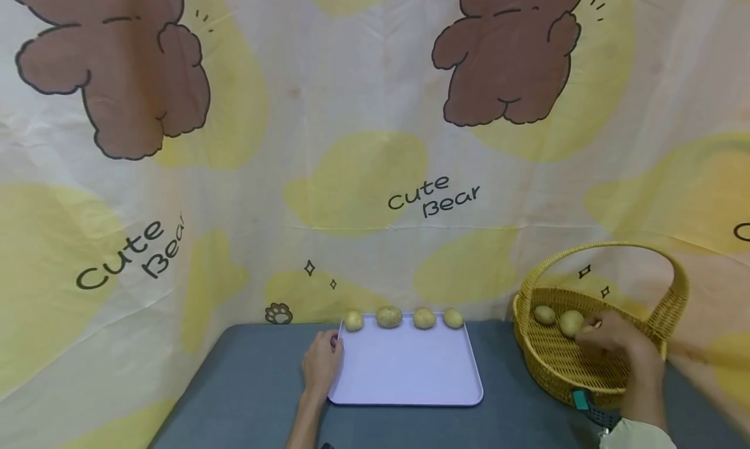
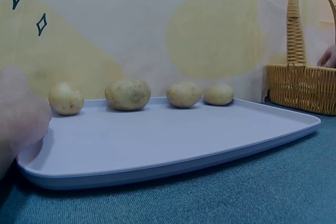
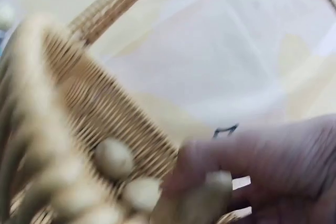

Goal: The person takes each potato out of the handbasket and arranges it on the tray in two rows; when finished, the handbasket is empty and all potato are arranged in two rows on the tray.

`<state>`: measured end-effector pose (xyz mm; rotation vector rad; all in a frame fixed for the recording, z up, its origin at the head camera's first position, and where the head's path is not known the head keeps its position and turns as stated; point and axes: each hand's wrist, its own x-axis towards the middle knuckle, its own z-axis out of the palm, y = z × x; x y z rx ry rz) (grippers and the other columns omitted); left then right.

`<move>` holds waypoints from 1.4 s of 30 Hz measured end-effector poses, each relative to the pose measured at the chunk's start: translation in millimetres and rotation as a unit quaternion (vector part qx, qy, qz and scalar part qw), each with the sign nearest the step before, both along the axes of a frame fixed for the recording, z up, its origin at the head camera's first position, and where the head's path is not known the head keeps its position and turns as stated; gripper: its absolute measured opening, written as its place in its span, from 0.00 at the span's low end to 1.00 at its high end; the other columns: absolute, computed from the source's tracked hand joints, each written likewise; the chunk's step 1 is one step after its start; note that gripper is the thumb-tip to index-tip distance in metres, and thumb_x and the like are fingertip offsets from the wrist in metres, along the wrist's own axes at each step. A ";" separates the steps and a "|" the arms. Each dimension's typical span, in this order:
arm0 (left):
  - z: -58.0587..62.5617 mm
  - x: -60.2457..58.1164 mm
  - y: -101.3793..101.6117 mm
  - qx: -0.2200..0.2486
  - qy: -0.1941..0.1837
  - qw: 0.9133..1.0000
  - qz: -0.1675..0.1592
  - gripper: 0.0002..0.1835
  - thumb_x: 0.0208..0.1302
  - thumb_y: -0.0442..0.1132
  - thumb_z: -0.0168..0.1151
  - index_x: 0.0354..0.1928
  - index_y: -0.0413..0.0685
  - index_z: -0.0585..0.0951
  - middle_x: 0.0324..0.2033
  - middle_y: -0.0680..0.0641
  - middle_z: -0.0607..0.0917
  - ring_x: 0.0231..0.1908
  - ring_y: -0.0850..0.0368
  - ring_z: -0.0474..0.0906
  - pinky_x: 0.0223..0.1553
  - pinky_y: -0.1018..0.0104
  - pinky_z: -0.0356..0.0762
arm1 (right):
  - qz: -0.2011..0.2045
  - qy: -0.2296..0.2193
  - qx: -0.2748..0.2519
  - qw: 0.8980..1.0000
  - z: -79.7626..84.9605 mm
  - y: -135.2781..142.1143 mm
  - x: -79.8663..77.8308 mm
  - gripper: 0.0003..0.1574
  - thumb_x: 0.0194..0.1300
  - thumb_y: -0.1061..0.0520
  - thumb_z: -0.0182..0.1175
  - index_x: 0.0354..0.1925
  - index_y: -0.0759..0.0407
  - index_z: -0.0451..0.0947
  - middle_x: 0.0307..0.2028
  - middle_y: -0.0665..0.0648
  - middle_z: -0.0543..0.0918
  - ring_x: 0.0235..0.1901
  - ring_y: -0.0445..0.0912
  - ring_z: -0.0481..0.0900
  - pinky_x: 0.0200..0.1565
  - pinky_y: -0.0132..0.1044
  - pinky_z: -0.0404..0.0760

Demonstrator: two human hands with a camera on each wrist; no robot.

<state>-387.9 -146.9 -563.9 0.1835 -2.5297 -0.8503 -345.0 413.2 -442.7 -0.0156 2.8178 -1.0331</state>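
Observation:
Along the far rim of a pale lilac tray [image 1: 407, 371] several potatoes [image 1: 389, 317] stand in a row. My left hand [image 1: 322, 364] holds the tray's left edge, its fingers bent at the rim [image 2: 37, 174]. On the right, my right hand [image 1: 615, 338] reaches inside a yellow wicker basket [image 1: 551, 377]. In the blurred right wrist view, that hand [image 3: 262, 166] grips a potato [image 3: 202, 203] between thumb and fingers. Two more potatoes, one paler [image 3: 143, 193] and one further left [image 3: 114, 158], lie in the basket beside it.
The basket's tall arched handle [image 1: 609, 245] rises over the right arm. A grey-blue cloth [image 1: 252, 384] covers the table. Behind it hangs a curtain [image 1: 351, 260] with bears and yellow patches. A dark band with a green face [image 1: 580, 400] is on the right wrist.

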 end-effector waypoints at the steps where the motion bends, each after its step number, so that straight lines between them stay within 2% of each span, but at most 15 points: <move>1: 0.1 0.2 0.3 0.000 0.000 1.000 -0.001 0.12 0.69 0.39 0.65 0.49 0.42 0.88 0.33 0.46 0.84 0.29 0.54 0.78 0.30 0.57 0.72 | 0.011 0.006 -0.007 1.000 5.0 -1.4 0.1 0.13 0.59 0.58 0.55 0.24 0.53 0.61 0.20 0.47 0.61 0.22 0.41 0.58 0.27 0.38 0.64; 4: 0.2 0.9 1.0 0.005 -0.003 1.000 -0.003 0.13 0.69 0.39 0.65 0.50 0.42 0.88 0.33 0.46 0.84 0.30 0.55 0.78 0.30 0.58 0.72 | 0.050 0.020 0.002 0.999 20.8 -5.2 1.7 0.16 0.69 0.53 0.54 0.25 0.55 0.66 0.21 0.48 0.66 0.24 0.41 0.64 0.31 0.40 0.69; 8: 0.0 0.9 1.0 0.006 -0.001 1.000 -0.005 0.12 0.69 0.39 0.65 0.49 0.41 0.88 0.33 0.46 0.84 0.29 0.55 0.77 0.30 0.59 0.71 | 0.116 0.035 0.017 0.992 36.0 -11.7 8.9 0.20 0.77 0.51 0.51 0.40 0.67 0.78 0.29 0.52 0.78 0.28 0.40 0.74 0.33 0.40 0.75; 10: -0.2 0.7 0.8 0.004 -0.002 1.000 -0.006 0.12 0.69 0.39 0.65 0.49 0.41 0.88 0.33 0.46 0.84 0.29 0.56 0.77 0.29 0.59 0.71 | 0.145 0.029 0.001 0.989 42.1 -16.5 13.2 0.23 0.79 0.51 0.52 0.48 0.72 0.76 0.35 0.55 0.80 0.29 0.38 0.76 0.33 0.38 0.78; 12: -0.3 0.7 0.6 0.004 -0.001 1.000 -0.006 0.12 0.69 0.39 0.65 0.50 0.41 0.88 0.33 0.46 0.84 0.29 0.56 0.77 0.29 0.59 0.71 | 0.179 0.018 -0.032 0.983 47.4 -22.4 17.0 0.24 0.80 0.53 0.53 0.51 0.78 0.69 0.35 0.57 0.78 0.28 0.38 0.74 0.30 0.38 0.77; 14: -0.1 1.1 0.7 0.007 -0.001 1.000 -0.006 0.13 0.69 0.39 0.65 0.50 0.41 0.88 0.34 0.46 0.84 0.29 0.55 0.77 0.29 0.59 0.71 | 0.195 -0.013 -0.076 0.978 53.1 -29.6 20.8 0.23 0.80 0.53 0.54 0.50 0.75 0.62 0.37 0.57 0.75 0.29 0.39 0.74 0.32 0.38 0.80; 16: 0.1 1.2 0.9 0.007 0.000 1.000 -0.005 0.12 0.69 0.39 0.65 0.50 0.42 0.88 0.34 0.47 0.84 0.29 0.55 0.77 0.29 0.59 0.71 | 0.221 -0.038 -0.123 0.967 58.1 -37.1 23.1 0.21 0.81 0.56 0.53 0.49 0.72 0.55 0.32 0.55 0.69 0.26 0.38 0.69 0.27 0.38 0.75; 19: 0.0 0.7 1.0 0.011 0.001 1.000 -0.005 0.12 0.69 0.39 0.65 0.49 0.42 0.88 0.33 0.47 0.84 0.29 0.55 0.77 0.29 0.60 0.70 | 0.263 -0.014 -0.139 0.955 64.8 -48.6 26.4 0.19 0.79 0.59 0.55 0.49 0.71 0.57 0.32 0.53 0.69 0.25 0.36 0.70 0.27 0.37 0.76; 21: -0.3 0.0 0.8 0.010 0.003 1.000 -0.006 0.12 0.68 0.39 0.65 0.49 0.42 0.89 0.32 0.47 0.84 0.28 0.55 0.76 0.28 0.61 0.69 | 0.295 0.030 -0.122 0.947 68.8 -56.8 27.9 0.16 0.76 0.61 0.58 0.50 0.70 0.63 0.30 0.52 0.69 0.24 0.34 0.68 0.25 0.37 0.72; 23: -0.6 -0.2 0.8 0.012 0.004 1.000 -0.006 0.12 0.68 0.39 0.66 0.49 0.41 0.89 0.32 0.47 0.84 0.28 0.55 0.76 0.28 0.61 0.69 | 0.304 0.084 -0.085 0.945 71.7 -66.6 29.2 0.11 0.74 0.61 0.62 0.49 0.63 0.71 0.32 0.51 0.73 0.26 0.33 0.71 0.28 0.34 0.75; 26: -0.4 0.5 0.5 0.011 0.008 1.000 -0.007 0.12 0.68 0.39 0.66 0.49 0.41 0.88 0.32 0.46 0.84 0.28 0.56 0.76 0.28 0.61 0.69 | 0.316 0.132 -0.060 0.938 75.5 -83.3 29.3 0.10 0.72 0.60 0.64 0.50 0.55 0.76 0.35 0.50 0.76 0.29 0.33 0.72 0.30 0.33 0.75; 28: -0.7 0.9 0.7 0.012 0.006 1.000 -0.005 0.12 0.69 0.39 0.65 0.49 0.41 0.88 0.33 0.46 0.84 0.28 0.55 0.76 0.28 0.61 0.69 | 0.318 0.146 -0.055 0.935 77.2 -96.1 28.2 0.11 0.73 0.59 0.64 0.52 0.53 0.77 0.39 0.52 0.77 0.32 0.34 0.73 0.32 0.32 0.76; 32: -1.3 1.7 1.1 0.010 0.005 1.000 -0.006 0.12 0.69 0.39 0.66 0.49 0.41 0.88 0.32 0.46 0.84 0.28 0.55 0.77 0.28 0.61 0.69 | 0.330 0.139 -0.066 0.931 77.8 -123.5 22.5 0.15 0.74 0.57 0.63 0.57 0.55 0.76 0.43 0.58 0.76 0.33 0.38 0.80 0.34 0.34 0.81; 37: -0.8 2.1 1.6 0.008 0.003 1.000 -0.005 0.12 0.69 0.38 0.65 0.49 0.41 0.88 0.33 0.46 0.84 0.29 0.55 0.77 0.29 0.60 0.70 | 0.359 0.101 -0.074 0.925 74.3 -160.9 10.4 0.17 0.78 0.55 0.59 0.60 0.58 0.75 0.36 0.55 0.78 0.25 0.40 0.81 0.29 0.38 0.84; 42: 0.8 2.5 1.6 0.009 -0.005 1.000 -0.005 0.13 0.70 0.39 0.64 0.50 0.41 0.88 0.34 0.46 0.84 0.30 0.55 0.77 0.30 0.60 0.71 | 0.383 0.138 -0.049 0.912 64.4 -201.4 2.3 0.19 0.78 0.51 0.59 0.63 0.52 0.76 0.33 0.47 0.79 0.23 0.34 0.74 0.30 0.33 0.80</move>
